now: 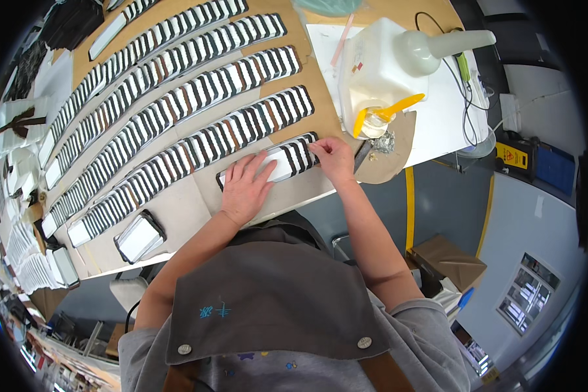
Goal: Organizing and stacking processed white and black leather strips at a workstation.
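Note:
Before me lies a short overlapping row of white pieces with dark edges (pixel 301 152). A wide white face (pixel 280 169) shows at its left part. My left hand (pixel 245 188) rests flat on that face, fingers spread, and hides much of it. At the row's right end, my right hand (pixel 334 159) has its thumb and fingertips pinched at the dark edge of the last piece (pixel 312 143). The hand itself covers part of the contact. Longer overlapping rows of similar pieces (pixel 196 152) curve across the table beyond my hands.
A small stack of dark-edged pieces (pixel 139 237) lies near the table's front edge. At right stand a white plastic jug (pixel 372 63) and an open pot (pixel 374 126) with yellow spreaders (pixel 399 105). A brown board (pixel 397 157) overhangs the edge. Cables (pixel 465 105) lie farther right.

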`<act>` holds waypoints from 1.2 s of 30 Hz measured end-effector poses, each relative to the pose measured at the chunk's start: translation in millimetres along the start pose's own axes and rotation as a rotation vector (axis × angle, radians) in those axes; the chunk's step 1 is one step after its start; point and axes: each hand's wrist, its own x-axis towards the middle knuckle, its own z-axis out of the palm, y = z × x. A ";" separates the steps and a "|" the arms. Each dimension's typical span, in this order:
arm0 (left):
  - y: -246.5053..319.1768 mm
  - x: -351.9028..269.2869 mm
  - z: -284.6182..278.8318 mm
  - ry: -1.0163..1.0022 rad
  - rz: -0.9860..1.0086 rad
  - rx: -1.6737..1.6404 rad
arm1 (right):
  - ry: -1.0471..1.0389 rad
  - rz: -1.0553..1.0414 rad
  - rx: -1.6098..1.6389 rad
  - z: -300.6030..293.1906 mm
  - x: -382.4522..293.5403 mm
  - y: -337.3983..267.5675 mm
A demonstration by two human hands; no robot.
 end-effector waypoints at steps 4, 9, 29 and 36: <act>2.6 2.6 -0.1 0.005 0.009 -0.008 | 0.021 0.019 0.057 -2.0 -0.6 1.7; -3.6 -4.2 3.1 0.020 0.006 -0.007 | 0.034 0.022 -0.128 -1.8 -7.7 -18.1; 4.3 -1.7 -10.9 -0.027 0.017 -0.086 | 0.067 -0.419 -0.027 -2.4 -26.8 6.0; -39.7 -61.7 -58.0 0.239 -0.070 -0.328 | 0.056 -0.531 0.148 46.9 -71.1 -56.1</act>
